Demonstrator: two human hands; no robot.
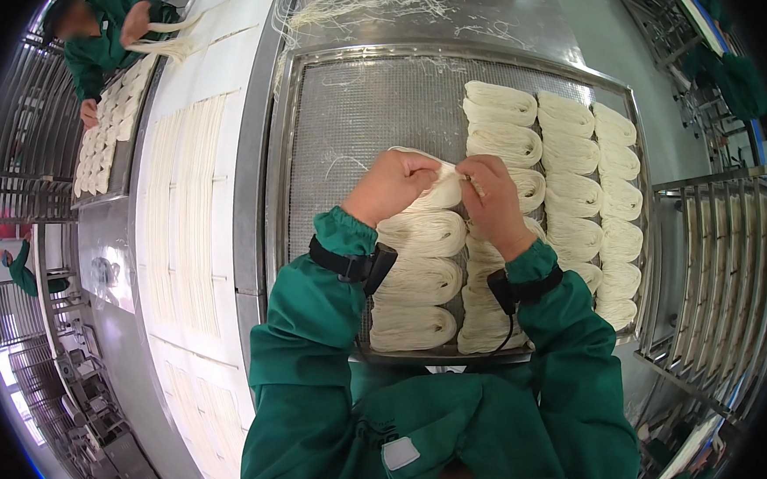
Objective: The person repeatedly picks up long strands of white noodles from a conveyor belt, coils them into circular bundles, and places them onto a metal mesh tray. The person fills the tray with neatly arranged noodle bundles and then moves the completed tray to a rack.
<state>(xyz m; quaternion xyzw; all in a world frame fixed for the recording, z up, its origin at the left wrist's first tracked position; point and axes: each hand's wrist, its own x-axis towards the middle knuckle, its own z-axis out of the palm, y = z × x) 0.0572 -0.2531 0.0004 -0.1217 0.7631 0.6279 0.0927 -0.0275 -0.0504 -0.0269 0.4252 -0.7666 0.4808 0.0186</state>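
Both my hands meet above a metal mesh tray point(332, 120) that carries rows of folded noodle bundles point(573, 184). My left hand point(395, 184) pinches the end of a pale noodle bundle point(429, 200) at the top of the left row. Close beside it, my right hand point(492, 199) has its fingertips closed on the same strands. The bundle's lower part lies on the tray, partly covered by my hands. Below it, more looped bundles point(417, 281) lie stacked toward me. One stray noodle point(344, 161) curls on the mesh left of my hand.
A white conveyor belt point(228, 135) with long straight noodles point(189, 216) runs along the left. Loose noodle scraps point(369, 10) lie on the metal surface beyond the tray. A co-worker point(108, 37) handles noodles at the far left. A metal rack point(719, 263) stands at the right.
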